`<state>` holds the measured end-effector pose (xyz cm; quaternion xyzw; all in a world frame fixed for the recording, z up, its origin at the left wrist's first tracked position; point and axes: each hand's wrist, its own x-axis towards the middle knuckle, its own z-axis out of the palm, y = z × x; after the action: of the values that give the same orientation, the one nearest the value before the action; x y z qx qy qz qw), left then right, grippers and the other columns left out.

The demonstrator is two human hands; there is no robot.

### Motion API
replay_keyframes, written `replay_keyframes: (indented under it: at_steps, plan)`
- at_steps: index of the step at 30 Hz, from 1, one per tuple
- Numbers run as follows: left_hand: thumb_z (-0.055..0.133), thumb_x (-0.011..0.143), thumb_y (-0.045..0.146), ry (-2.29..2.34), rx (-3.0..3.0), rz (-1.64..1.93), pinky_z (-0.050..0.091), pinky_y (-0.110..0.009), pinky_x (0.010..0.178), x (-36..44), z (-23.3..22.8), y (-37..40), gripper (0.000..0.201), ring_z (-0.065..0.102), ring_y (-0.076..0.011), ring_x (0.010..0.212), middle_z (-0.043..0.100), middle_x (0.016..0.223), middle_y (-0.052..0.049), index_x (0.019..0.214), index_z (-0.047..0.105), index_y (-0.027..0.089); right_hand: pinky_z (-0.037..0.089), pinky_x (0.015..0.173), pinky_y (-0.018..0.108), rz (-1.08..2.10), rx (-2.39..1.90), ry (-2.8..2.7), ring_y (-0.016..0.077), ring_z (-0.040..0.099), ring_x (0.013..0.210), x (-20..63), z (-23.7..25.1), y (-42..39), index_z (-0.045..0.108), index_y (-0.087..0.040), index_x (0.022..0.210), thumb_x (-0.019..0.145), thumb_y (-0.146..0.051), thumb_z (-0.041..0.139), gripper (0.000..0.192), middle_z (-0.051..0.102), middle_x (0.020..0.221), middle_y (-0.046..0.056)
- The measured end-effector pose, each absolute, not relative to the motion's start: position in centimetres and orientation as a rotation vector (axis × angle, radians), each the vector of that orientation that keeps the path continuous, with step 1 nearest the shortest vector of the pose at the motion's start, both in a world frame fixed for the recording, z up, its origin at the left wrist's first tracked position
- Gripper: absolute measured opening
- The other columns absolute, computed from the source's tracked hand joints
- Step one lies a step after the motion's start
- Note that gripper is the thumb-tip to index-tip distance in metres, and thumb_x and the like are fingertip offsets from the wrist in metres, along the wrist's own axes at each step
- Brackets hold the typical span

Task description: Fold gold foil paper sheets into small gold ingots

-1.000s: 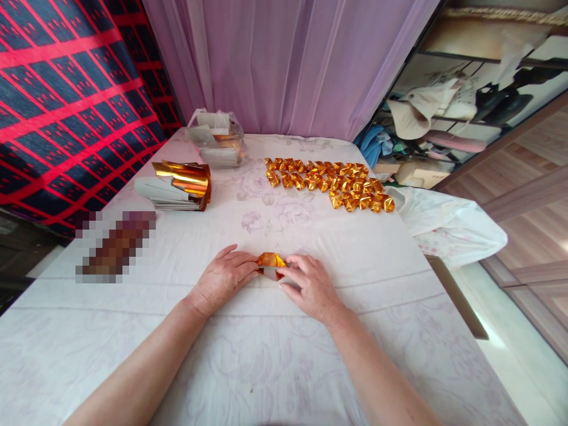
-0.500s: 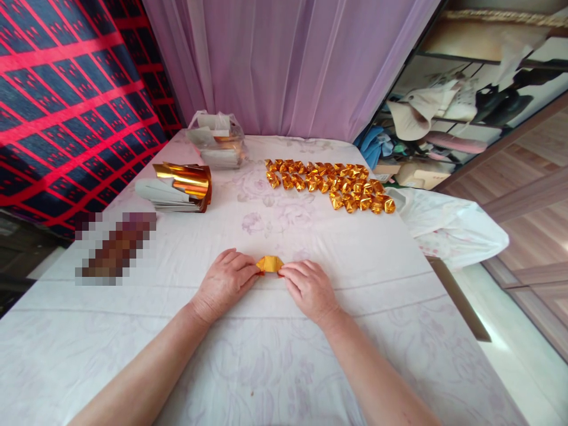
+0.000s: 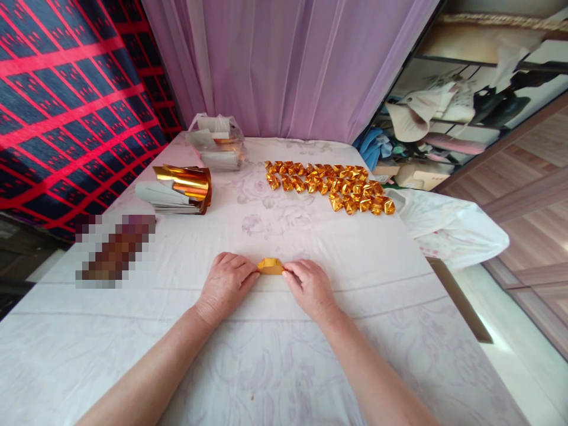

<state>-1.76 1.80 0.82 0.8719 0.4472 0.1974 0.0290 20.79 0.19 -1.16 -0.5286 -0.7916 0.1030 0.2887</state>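
A small folded piece of gold foil paper [image 3: 270, 267] is held at the near middle of the table, between my two hands. My left hand [image 3: 228, 278] pinches its left end with thumb and fingers. At the other end, my right hand [image 3: 309, 285] grips it between thumb and fingertips. The paper's middle shows a raised, boat-like fold, and its tips are hidden under my fingers. Farther back on the right, several finished-looking gold paper ingots [image 3: 331, 183] lie in rows. To the left stands a bent stack of gold foil sheets [image 3: 186, 192] with pale backs.
The table [image 3: 275, 367] wears a pale flowered cloth. A clear plastic bag [image 3: 217, 142] of more sheets sits at the back left. A blurred-out item [image 3: 116, 251] lies at the left edge. A white bag [image 3: 457, 228] and a loaded shelf [image 3: 465, 100] are on the right.
The folded gold paper has tilted between my fingers, showing a rim and a raised middle instead of a flat face. Both hands stay in nearly the same place.
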Motion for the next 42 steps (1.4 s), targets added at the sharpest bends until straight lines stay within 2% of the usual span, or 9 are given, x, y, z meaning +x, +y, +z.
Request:
replay_keyframes:
  at_steps: [11,21,27,33,42]
  plan:
    - [0.052,0.093,0.031,1.569,2.52,0.606,0.042,-0.041,0.078,-1.0,0.9,1.6,0.02,0.06,-0.0238,0.08,0.07,0.08,-0.004,0.083,0.066,0.021,0.04,0.068,0.03,0.327,-1.565,-2.101,0.0192,0.06,0.075,20.1,-0.4,0.7,0.063,-0.021,0.086,0.088,-0.019,0.056,0.008,0.068,0.078,0.002]
    - [0.051,0.094,0.027,1.596,2.464,0.534,0.041,-0.04,0.082,-1.0,0.7,1.7,0.017,0.061,-0.0236,0.087,0.072,0.089,-0.003,0.098,0.067,0.023,0.038,0.069,0.028,0.318,-1.711,-2.085,0.0181,0.061,0.078,19.5,-0.1,0.9,0.062,-0.021,0.087,0.085,-0.018,0.059,0.005,0.068,0.078,0.001]
    - [0.052,0.095,0.025,1.527,2.579,0.488,0.04,-0.039,0.081,-1.2,0.3,1.5,0.027,0.057,-0.0229,0.088,0.068,0.094,-0.003,0.116,0.067,0.033,0.039,0.071,0.028,0.276,-1.701,-2.044,0.0183,0.061,0.081,19.5,-0.6,0.8,0.061,-0.021,0.094,0.085,-0.017,0.056,0.011,0.068,0.083,0.002]
    - [0.053,0.094,0.021,1.534,2.59,0.442,0.039,-0.04,0.083,-1.1,0.3,1.4,0.031,0.055,-0.0226,0.089,0.066,0.096,-0.004,0.118,0.069,0.035,0.037,0.07,0.028,0.237,-1.697,-2.111,0.0179,0.059,0.081,19.5,-0.7,0.7,0.062,-0.022,0.087,0.089,-0.017,0.053,0.011,0.065,0.084,0.002]
    - [0.052,0.094,0.023,1.528,2.477,0.526,0.04,-0.041,0.085,-1.2,0.1,2.0,0.029,0.057,-0.0219,0.089,0.067,0.092,-0.003,0.112,0.072,0.034,0.037,0.072,0.028,0.213,-1.748,-2.143,0.0172,0.058,0.082,19.4,-0.5,0.6,0.065,-0.022,0.089,0.092,-0.019,0.052,0.013,0.065,0.088,0.003]
